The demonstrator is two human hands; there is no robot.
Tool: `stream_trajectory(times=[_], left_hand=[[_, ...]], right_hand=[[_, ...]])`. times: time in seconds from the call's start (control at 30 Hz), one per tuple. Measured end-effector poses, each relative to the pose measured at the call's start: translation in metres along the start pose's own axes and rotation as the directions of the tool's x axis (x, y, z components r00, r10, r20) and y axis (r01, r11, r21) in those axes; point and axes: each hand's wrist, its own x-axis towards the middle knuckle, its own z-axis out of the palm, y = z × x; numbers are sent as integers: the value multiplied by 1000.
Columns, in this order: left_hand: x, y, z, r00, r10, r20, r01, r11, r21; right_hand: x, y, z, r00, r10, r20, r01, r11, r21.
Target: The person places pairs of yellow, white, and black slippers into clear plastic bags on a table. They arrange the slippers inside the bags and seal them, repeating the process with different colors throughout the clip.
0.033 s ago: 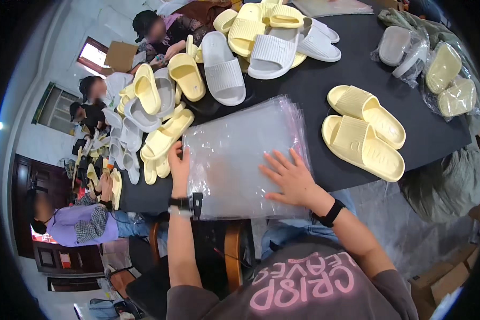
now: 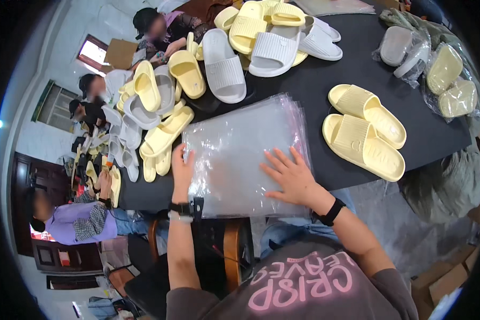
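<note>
A stack of clear plastic bags lies on the black table in front of me. My left hand is at the stack's left edge, its fingers curled around the edge of the bags. My right hand lies flat on the stack's lower right part with its fingers spread. Just to the right of the bags sits a pair of pale yellow slide sandals, side by side. Both wrists wear dark bands.
A heap of yellow and white slides covers the far side and the left of the table. Bagged slides lie at the far right. Other people sit on the left among more slides. A wooden chair stands below the table edge.
</note>
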Motion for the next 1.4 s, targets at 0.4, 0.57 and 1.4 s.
stream_trajectory(times=[0.4,0.57,1.4], left_hand=[[-83,30,50,984,80,161,-156,829,537],[-86,40,50,985,77,152,-147,839,524],[-89,57,36,994,74,81,-102,901,422]], right_hand=[[-14,9,-27,996,-25,-80,31,997,75],[-65,49,-116,814,327,-480,-237,941,240],[1,98,-208,952,208,-226,-177,973,151]])
